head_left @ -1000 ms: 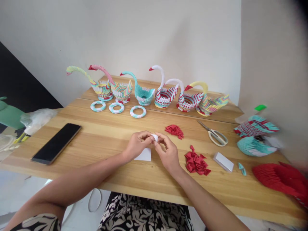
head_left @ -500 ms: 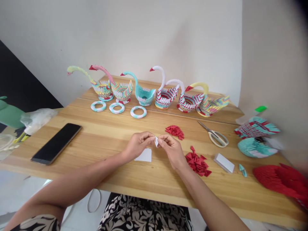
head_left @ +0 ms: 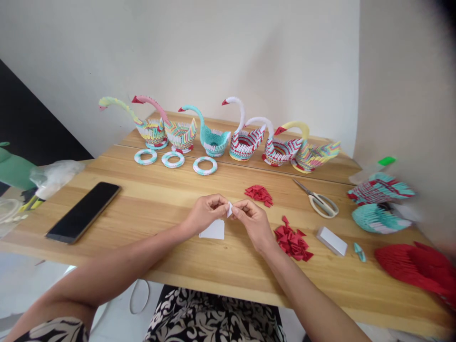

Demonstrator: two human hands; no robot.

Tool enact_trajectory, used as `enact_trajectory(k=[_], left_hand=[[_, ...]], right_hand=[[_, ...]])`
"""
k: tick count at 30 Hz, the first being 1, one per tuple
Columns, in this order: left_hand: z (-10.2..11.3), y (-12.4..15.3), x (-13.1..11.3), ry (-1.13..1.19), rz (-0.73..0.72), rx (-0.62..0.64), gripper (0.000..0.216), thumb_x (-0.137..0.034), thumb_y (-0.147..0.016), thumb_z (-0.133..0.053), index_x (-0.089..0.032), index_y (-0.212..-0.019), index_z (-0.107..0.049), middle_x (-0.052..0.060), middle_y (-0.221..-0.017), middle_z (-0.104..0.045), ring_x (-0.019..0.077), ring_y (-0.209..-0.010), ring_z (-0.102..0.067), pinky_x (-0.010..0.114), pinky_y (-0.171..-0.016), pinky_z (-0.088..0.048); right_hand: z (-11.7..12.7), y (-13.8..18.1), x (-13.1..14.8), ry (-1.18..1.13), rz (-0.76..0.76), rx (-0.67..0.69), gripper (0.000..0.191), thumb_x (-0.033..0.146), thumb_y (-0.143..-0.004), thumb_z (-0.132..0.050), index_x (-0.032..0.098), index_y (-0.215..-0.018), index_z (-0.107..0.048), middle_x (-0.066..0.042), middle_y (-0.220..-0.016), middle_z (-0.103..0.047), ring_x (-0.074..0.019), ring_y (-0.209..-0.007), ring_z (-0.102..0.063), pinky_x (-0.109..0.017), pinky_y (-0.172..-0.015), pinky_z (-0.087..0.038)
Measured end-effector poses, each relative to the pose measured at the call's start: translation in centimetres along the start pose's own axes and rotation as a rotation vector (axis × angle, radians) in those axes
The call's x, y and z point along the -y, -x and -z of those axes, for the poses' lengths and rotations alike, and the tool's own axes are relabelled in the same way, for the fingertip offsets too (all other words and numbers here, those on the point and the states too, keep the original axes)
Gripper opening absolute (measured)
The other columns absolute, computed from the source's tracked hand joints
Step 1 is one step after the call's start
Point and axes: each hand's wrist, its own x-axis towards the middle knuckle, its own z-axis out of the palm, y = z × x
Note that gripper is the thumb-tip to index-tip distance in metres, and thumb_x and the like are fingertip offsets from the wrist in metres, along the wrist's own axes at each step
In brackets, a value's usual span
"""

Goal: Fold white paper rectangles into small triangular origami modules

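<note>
In the head view, I note that a second ago the paper [head_left: 230, 209] shows as a broad triangle at the fingertips; now it presents a narrower face, with a pointed lower end. The right hand [head_left: 253, 223] sits slightly farther right than it did then. The left hand [head_left: 204, 213] shows little change. I record no shift of the other items on the table [head_left: 156, 209].

The paper is small, white and folded; its individual creases are too small for me to read. It is between the two hands, above the table, near the sheets [head_left: 213, 230]. Grip, left: thumb and fingers closed on one side of the paper. Grip, right: thumb and fingers closed narrowly on the opposite side.

Surroundings, same view: the sheets lie flat, white, just below the left hand. Beyond the right hand I find the small red pile [head_left: 259, 195]; beside its wrist, the large red pile [head_left: 292, 241]. Farther right lie the scissors [head_left: 321, 204], partly spread, and a white block [head_left: 332, 241].
</note>
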Motion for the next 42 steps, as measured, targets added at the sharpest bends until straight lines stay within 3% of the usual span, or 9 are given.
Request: enact_trajectory(k=[7,14,22,29,42], left_hand=[[0.1,0.1,-0.3,-0.17,-0.063,-0.018,0.008,-0.018,-0.072,-0.056,-0.013,-0.067,-0.059,-0.002,-0.061,-0.059,0.0089,-0.058,-0.051,0.02,-0.056,-0.039],[0.5,-0.4,0.5,0.013,0.052,0.091,0.014,-0.027,-0.073,-0.062,-0.013,-0.073,-0.062,-0.001,-0.062,-0.06,0.0079,-0.054,-0.051,0.018,-0.051,-0.038],[0.4,-0.1,-0.4,-0.163,-0.001,0.011,0.005,-0.018,-0.07,-0.061,-0.014,-0.067,-0.062,-0.002,-0.062,-0.062,0.0089,-0.058,-0.054,0.019,-0.056,-0.043],[0.4,-0.6,0.7,0.19,0.142,0.136,0.015,-0.021,-0.069,-0.07,-0.013,-0.078,-0.06,0.001,-0.068,-0.067,0.0092,-0.059,-0.06,0.021,-0.057,-0.047],[0.2,-0.4,0.6,0.197,0.128,0.102,0.025,-0.029,-0.067,-0.077,-0.014,-0.081,-0.062,0.001,-0.069,-0.068,0.0101,-0.062,-0.061,0.02,-0.057,-0.049]], right_hand=[[0.1,-0.1,-0.2,0.071,0.057,-0.008,0.016,0.034,-0.08,-0.066,0.018,-0.077,-0.064,0.0,-0.073,-0.064,-0.0142,-0.068,-0.056,-0.026,-0.066,-0.044],[0.4,-0.1,-0.1,0.085,0.068,-0.042,0.017,0.035,-0.081,-0.065,0.019,-0.078,-0.063,-0.001,-0.073,-0.064,-0.0155,-0.069,-0.057,-0.028,-0.067,-0.046],[0.2,0.0,0.2,0.175,0.086,-0.026,0.017,0.035,-0.081,-0.064,0.019,-0.081,-0.066,-0.003,-0.078,-0.067,-0.0167,-0.073,-0.059,-0.029,-0.069,-0.046],[0.2,-0.1,-0.1,0.114,0.08,-0.032,0.017,0.035,-0.082,-0.064,0.019,-0.079,-0.064,-0.002,-0.075,-0.067,-0.0158,-0.07,-0.06,-0.028,-0.068,-0.046],[0.2,-0.2,0.0,0.074,0.074,-0.045,0.018,0.036,-0.083,-0.064,0.019,-0.078,-0.062,-0.002,-0.074,-0.067,-0.0156,-0.07,-0.06,-0.029,-0.07,-0.048]])
